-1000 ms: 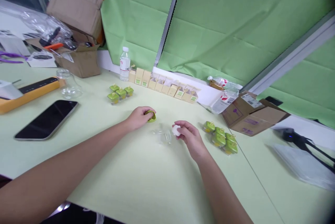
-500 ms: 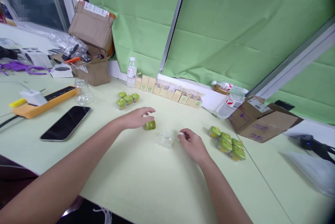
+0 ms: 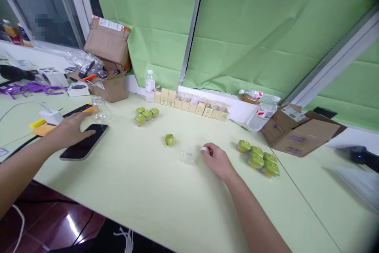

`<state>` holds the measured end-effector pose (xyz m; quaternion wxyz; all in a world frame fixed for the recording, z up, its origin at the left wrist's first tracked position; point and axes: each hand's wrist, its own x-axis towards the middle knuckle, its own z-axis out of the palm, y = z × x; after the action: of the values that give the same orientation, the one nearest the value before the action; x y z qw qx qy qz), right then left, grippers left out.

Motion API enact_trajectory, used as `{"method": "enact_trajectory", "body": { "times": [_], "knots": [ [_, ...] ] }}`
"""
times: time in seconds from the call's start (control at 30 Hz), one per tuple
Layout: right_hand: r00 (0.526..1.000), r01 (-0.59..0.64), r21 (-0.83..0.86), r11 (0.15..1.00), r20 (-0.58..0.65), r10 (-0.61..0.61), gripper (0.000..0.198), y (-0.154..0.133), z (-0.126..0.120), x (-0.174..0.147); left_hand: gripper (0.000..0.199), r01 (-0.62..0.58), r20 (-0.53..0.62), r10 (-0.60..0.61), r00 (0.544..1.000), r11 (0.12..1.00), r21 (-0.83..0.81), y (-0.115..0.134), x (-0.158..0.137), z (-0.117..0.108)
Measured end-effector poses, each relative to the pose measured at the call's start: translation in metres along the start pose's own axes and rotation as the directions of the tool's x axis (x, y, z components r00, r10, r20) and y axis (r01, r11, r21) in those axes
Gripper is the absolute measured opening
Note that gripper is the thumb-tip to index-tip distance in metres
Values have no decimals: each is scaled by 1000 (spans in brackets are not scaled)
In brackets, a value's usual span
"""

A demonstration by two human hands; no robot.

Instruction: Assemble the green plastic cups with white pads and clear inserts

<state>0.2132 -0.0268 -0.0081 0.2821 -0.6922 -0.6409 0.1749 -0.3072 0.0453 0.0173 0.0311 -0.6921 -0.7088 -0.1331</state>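
My left hand (image 3: 72, 130) is open, fingers stretched over the phone (image 3: 85, 142) and the orange power strip (image 3: 44, 130). Its fingertips are just short of a clear glass flask (image 3: 102, 111); whether they touch the strip I cannot tell. My right hand (image 3: 217, 160) is closed on a small white rounded object (image 3: 205, 149), mostly covered by the fingers. Left of it stands a small clear container (image 3: 188, 156) with no lid on it. A green lid (image 3: 169, 139) lies behind that container, its hollow side showing.
Small green-lidded containers stand in a group at the back left (image 3: 147, 115) and another at right (image 3: 257, 159). Several little tan boxes (image 3: 192, 105) line the wall beside an upright water bottle (image 3: 150, 87). Cardboard boxes (image 3: 299, 130) and lying bottles (image 3: 262, 117) are at the back right.
My left hand has let go of the green lid and swung left to the phone and power strip. The lid now lies hollow side showing. My right hand stays beside the clear container.
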Motion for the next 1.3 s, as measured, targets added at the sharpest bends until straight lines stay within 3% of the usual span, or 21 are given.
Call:
{"method": "enact_trajectory", "body": {
  "times": [0.17, 0.27, 0.4, 0.53, 0.67, 0.83, 0.9, 1.03, 1.1, 1.2, 1.3],
  "knots": [
    [1000, 2, 53, 999, -15, -1, 20, -1, -1, -1, 57, 99, -69, -115, 991, 974, -204, 63, 6, -39],
    [1000, -10, 54, 998, -8, 11, 21, -1, -1, -1, 52, -121, -86, 92, 992, 892, -436, 121, 7, -46],
    [1000, -11, 59, 998, -24, 12, 24, 3, 1, 0, 52, -381, -48, 438, 898, 717, -584, 209, 5, -13],
    [997, 0, 70, 998, -78, 6, 30, 10, 6, 2, 52, -435, -64, 519, 853, 635, -638, 262, 4, 40],
    [991, 10, 33, 999, -136, -5, 29, 14, 10, 3, 46, -312, -28, 451, 892, 572, -759, 266, -2, 71],
    [989, -8, 4, 1000, -146, 9, 28, 12, 13, 3, 58, -439, 11, 616, 788, 574, -691, 253, -5, 75],
    [990, -13, 4, 1000, -143, 13, 29, 11, 13, 2, 64, -473, 9, 632, 775, 589, -655, 252, -1, 79],
    [971, 54, -2, 999, -231, -53, 31, 5, 9, -1, 53, -430, -51, 572, 818, 551, -715, 257, 4, 88],
    [940, 156, -18, 988, -304, -154, 29, -3, 6, -5, 44, -377, -90, 524, 847, 473, -797, 263, 0, 85],
    [873, 359, -56, 932, -332, -357, 23, -24, 4, -16, 35, -243, -88, 497, 863, 256, -936, 275, -16, 67],
    [820, 516, -44, 855, -261, -509, 24, -46, 8, -30, 32, -75, -53, 565, 824, 15, -997, 287, -37, 45]
  ]
}}
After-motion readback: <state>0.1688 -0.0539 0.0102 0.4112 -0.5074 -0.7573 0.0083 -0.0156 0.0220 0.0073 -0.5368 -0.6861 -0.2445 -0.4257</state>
